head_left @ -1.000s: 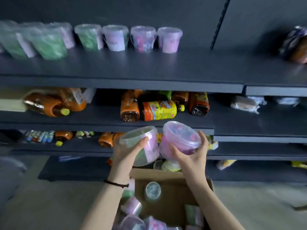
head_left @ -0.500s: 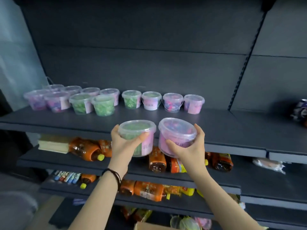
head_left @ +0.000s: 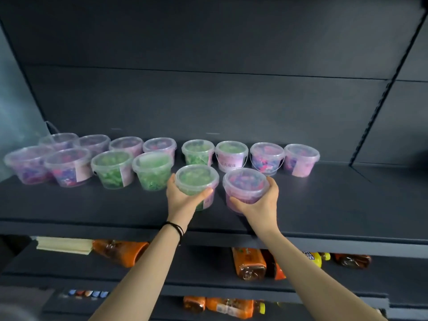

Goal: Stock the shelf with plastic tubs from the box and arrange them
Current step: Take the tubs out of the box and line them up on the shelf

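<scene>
1. The light is dim and even; the dark shelf [head_left: 335,205] soaks it up.
2. A paler glow sits at the frame's left edge.
3. My green tub [head_left: 196,180] and purple tub [head_left: 246,187] carry a soft sheen on their lids.
4. The far-left tubs [head_left: 27,165] are blurred.
5. The upright [head_left: 382,98] at upper right leans and bows; the lower left corner is smeared.
</scene>
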